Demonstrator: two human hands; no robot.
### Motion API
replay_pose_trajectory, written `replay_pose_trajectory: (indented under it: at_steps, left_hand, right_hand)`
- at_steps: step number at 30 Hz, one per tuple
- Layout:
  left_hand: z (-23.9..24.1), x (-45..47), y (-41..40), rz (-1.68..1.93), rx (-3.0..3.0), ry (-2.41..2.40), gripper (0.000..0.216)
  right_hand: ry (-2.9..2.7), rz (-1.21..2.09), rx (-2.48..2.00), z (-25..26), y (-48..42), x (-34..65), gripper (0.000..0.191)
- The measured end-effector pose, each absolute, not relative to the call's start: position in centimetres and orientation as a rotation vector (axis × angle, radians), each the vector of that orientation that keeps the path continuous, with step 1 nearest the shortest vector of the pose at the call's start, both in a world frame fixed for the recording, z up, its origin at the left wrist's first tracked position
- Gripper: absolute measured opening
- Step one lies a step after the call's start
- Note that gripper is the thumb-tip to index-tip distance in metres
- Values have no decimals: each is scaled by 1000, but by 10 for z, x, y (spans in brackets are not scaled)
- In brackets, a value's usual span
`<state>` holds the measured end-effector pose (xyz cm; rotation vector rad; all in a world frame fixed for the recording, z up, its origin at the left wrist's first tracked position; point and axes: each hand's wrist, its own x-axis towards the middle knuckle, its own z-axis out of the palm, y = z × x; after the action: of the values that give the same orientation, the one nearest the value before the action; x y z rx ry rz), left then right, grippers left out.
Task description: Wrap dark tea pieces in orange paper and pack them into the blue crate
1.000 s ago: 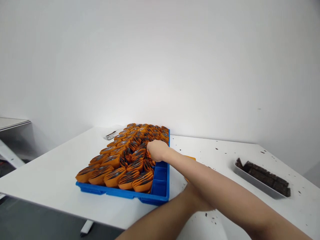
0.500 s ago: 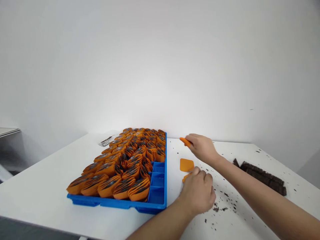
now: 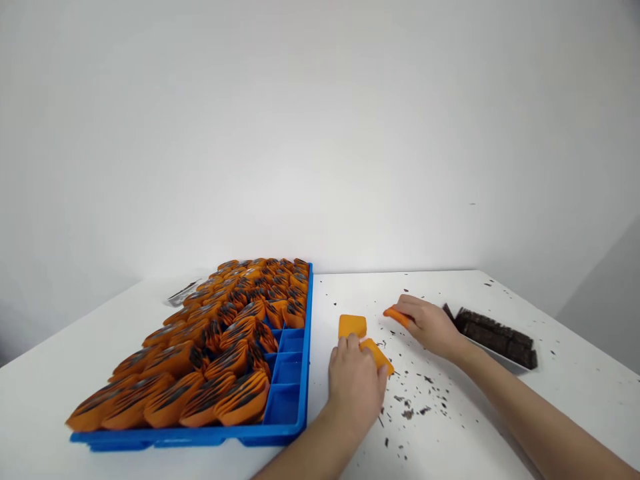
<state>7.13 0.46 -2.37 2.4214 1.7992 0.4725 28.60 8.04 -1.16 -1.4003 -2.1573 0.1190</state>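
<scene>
My right hand (image 3: 430, 327) is closed around a small orange piece (image 3: 397, 317), whose end sticks out to the left, a little above the table. Near the middle, my left hand (image 3: 354, 377) is low over the table with its fingers bent. A tilted flat orange piece (image 3: 379, 358) lies against its thumb side, apparently gripped between thumb and forefinger. Just beyond the fingertips is another flat orange piece (image 3: 353, 325) with rounded corners. On the left stands a blue compartment tray (image 3: 303, 393), filled with orange bundles (image 3: 243, 397) holding dark strips.
Dark brown strips (image 3: 497, 337) are piled in a pale container on the right, partly behind my right forearm. Dark crumbs (image 3: 407, 413) are scattered over the white table (image 3: 40, 407). Behind the tray lies a small clear packet (image 3: 183, 293). A white wall rises at the back.
My right hand has come down and toward the dark strips, still gripping the orange piece. My left hand has shifted left and forward to the flat orange pieces. The view has turned slightly right.
</scene>
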Motion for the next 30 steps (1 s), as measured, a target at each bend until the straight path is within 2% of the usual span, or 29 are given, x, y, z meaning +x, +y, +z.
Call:
replay_pose_trajectory:
  at_steps: [4,7,11,15,20,23,30]
  left_hand:
    - [-32,69,6,622,2420,1793,25]
    - [-41,68,10,843,2350,1746,33]
    - [-45,68,16,994,2287,1659,43]
    - [-41,66,20,1093,2255,1569,36]
    - [-40,64,22,1191,2230,1559,29]
    - [-40,63,24,1246,2238,1556,15]
    - [-27,60,24,1512,2231,1405,19]
  right_hand:
    - [-2308,294,-1414,-11,68,284,39]
    - [-2353,338,-1440,-12,63,284,31]
    - [-2346,442,-1411,-12,63,283,37]
    - [-2359,566,-1350,-15,65,280,39]
    - [-2276,624,-1301,-21,70,280,25]
    - [-2213,638,-1258,-22,74,282,31]
    - [-2117,807,-1063,-18,71,281,42]
